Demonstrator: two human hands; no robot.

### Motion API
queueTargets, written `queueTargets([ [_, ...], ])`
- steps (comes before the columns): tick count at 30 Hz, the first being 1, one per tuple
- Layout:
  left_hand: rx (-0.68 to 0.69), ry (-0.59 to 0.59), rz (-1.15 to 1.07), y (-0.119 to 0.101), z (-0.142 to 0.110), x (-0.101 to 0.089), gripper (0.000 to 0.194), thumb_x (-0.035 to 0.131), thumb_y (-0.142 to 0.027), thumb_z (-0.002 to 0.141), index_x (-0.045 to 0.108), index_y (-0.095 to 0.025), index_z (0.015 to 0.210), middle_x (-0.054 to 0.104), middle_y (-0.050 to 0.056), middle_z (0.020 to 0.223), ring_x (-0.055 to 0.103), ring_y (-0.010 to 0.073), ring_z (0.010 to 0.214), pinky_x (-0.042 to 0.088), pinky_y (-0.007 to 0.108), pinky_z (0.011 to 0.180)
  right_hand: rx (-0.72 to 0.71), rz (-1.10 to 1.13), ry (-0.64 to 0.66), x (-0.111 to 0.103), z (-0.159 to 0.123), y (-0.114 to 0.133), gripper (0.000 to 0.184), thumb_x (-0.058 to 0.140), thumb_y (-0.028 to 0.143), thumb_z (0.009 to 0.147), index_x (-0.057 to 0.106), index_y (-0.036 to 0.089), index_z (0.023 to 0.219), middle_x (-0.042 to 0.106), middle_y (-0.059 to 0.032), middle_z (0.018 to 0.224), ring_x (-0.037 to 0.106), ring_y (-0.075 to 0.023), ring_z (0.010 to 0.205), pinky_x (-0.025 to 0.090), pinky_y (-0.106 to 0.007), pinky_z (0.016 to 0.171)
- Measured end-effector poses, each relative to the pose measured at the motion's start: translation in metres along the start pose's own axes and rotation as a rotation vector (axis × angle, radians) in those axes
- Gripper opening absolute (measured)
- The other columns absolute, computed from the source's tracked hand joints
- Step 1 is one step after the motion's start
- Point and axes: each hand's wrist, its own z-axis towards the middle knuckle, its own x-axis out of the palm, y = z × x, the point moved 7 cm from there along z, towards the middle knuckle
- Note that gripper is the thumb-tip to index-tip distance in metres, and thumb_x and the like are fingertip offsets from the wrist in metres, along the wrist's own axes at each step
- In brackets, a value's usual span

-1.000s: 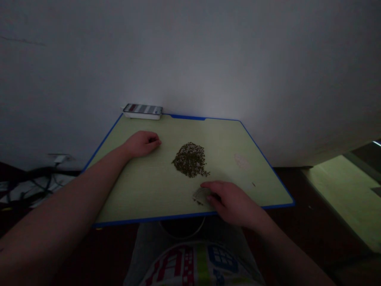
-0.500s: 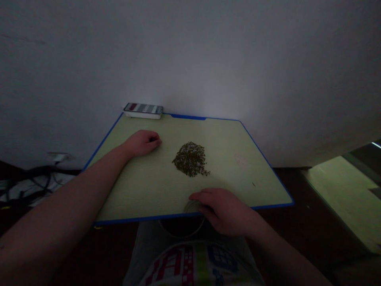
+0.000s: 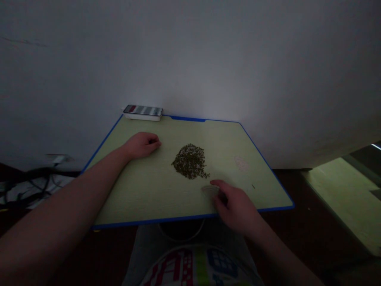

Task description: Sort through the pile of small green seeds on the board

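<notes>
A heap of small brown-green grains mixed with paler ones lies mid-table. To its left, my left hand rests on the tabletop with the fingers curled together; whether anything is inside them is hidden. Just below the heap on the near right, my right hand grips a clear, round-edged dish or lid between thumb and fingers. The piece is see-through and a little blurred, so its exact kind does not show.
The pale table has a blue rim. A phone lies on a white box at the back left. Pale grains and a dark sliver lie right. Below the front edge is a dark round container.
My right hand has moved up and to the right with the clear piece, away from the table's front edge and nearer the heap. My left hand stays in place.
</notes>
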Motion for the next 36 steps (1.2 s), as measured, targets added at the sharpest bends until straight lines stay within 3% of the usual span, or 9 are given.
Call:
queueTargets([
  [5, 0.006, -0.001, 0.006, 0.000, 0.000, 0.000, 0.038, 0.042, -0.047, 0.081, 0.063, -0.016, 0.076, 0.057, 0.002, 0.062, 0.049, 0.0141, 0.057, 0.032, 0.027, 0.055, 0.069, -0.045, -0.052, -0.015, 0.009, -0.018, 0.034, 0.048, 0.026, 0.085, 0.059, 0.019, 0.116, 0.068, -0.0030, 0.072, 0.061, -0.0181, 0.062, 0.039, -0.028, 0.058],
  [12, -0.009, 0.016, -0.016, 0.001, 0.000, 0.000, 0.038, 0.043, -0.046, 0.080, 0.065, -0.016, 0.079, 0.058, 0.002, 0.062, 0.051, 0.0155, 0.059, 0.033, 0.027, 0.057, 0.035, 0.020, -0.066, -0.010, 0.019, -0.005, 0.034, 0.050, 0.025, 0.084, 0.061, 0.017, 0.115, 0.064, -0.0006, 0.061, 0.058, -0.0154, 0.054, 0.036, -0.026, 0.054],
  [28, -0.007, 0.001, 0.021, 0.000, 0.000, -0.001, 0.036, 0.043, -0.046, 0.081, 0.062, -0.017, 0.075, 0.057, 0.001, 0.062, 0.050, 0.0146, 0.058, 0.032, 0.026, 0.056, 0.152, -0.038, -0.114, -0.023, 0.015, -0.034, 0.037, 0.051, 0.027, 0.082, 0.062, 0.016, 0.115, 0.067, -0.0020, 0.065, 0.060, -0.0170, 0.057, 0.039, -0.028, 0.053],
  [36, -0.016, 0.008, 0.005, 0.001, 0.000, 0.000, 0.036, 0.043, -0.047, 0.081, 0.063, -0.016, 0.077, 0.057, 0.001, 0.062, 0.050, 0.0145, 0.058, 0.033, 0.026, 0.056, 0.148, -0.031, -0.113, -0.023, 0.013, -0.034, 0.038, 0.051, 0.028, 0.083, 0.061, 0.016, 0.117, 0.067, -0.0019, 0.066, 0.060, -0.0176, 0.059, 0.040, -0.028, 0.055],
])
